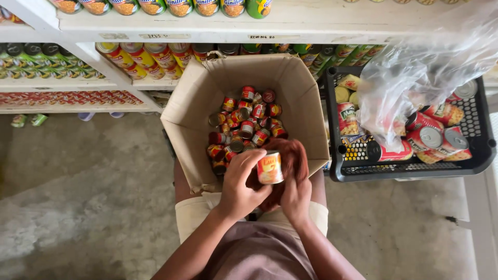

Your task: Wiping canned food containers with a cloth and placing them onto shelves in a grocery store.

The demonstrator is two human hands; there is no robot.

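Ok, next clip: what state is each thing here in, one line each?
small can: held upright in the left hand, over the box edge.
reddish-brown cloth: bunched in the right hand, against the can.
cardboard box: flaps open, partly filled with small cans.
black crate: holds larger cans.
clear plastic bag: crumpled over the crate.

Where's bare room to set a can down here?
Free: the concrete floor left of the cardboard box, and floor below the black crate. Crowded: the box bottom is full of small cans; the crate holds cans and a plastic bag.
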